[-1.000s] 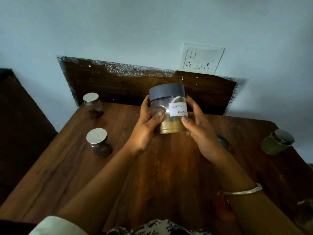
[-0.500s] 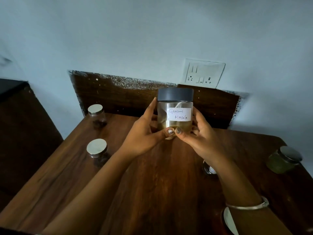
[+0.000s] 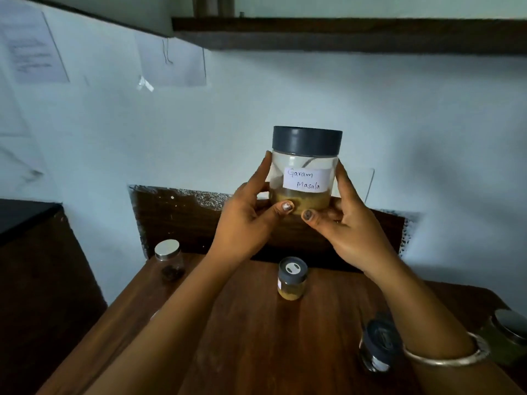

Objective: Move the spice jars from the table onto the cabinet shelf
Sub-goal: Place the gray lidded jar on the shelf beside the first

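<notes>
A clear jar with a dark grey lid and a white label reading "Garam Masala" [image 3: 306, 169] is held upright in the air in front of the wall. My left hand [image 3: 248, 223] grips its left side and my right hand [image 3: 348, 226] its right side, thumbs on the tan powder at the bottom. A dark wooden shelf [image 3: 342, 38] runs along the wall above it. On the wooden table [image 3: 256, 337] below stand a small grey-lidded jar of tan powder [image 3: 292, 279], a silver-lidded jar of dark spice [image 3: 169, 259], another dark-lidded jar [image 3: 380, 344] under my right wrist, and a greenish jar [image 3: 510, 334] at the right edge.
Sheets of paper [image 3: 171, 61] hang on the pale wall at upper left. A dark cabinet or counter [image 3: 34, 252] stands left of the table. A dark wooden backboard [image 3: 176, 220] rises behind the table's far edge.
Both hands have lifted the Garam Masala jar up from just above the table to well above it. The view has tilted upward, bringing the shelf and wall papers into sight.
</notes>
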